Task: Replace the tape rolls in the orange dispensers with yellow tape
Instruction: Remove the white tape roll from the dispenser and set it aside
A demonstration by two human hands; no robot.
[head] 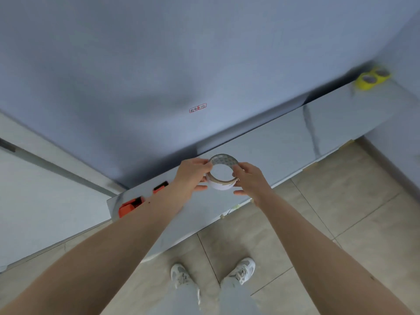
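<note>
I see both hands raised over the shelf (284,142), holding one white roll (221,176) between them. The left hand (192,178) grips the roll on its left side, with the fingers bent around the rim and the thumb under it. The right hand (248,180) grips the right side in the same way, fingers on the upper rim and thumb low. The roll is tilted so I look through its hole; the inner core looks grey-brown and the outer face is white. It is above the shelf, and I cannot tell if it touches it.

Two orange dispensers lie on the left end of the shelf. The near dispenser (129,206) is at the corner, and the far dispenser (161,187) is just beside the left forearm, partly hidden by it. I cannot tell if either one holds tape.

Two yellow rolls (372,79) sit side by side at the far right end of the shelf, well apart from the hands. They are blurred.

Below, I see two white shoes (213,275) on a tiled floor (341,212).
</note>
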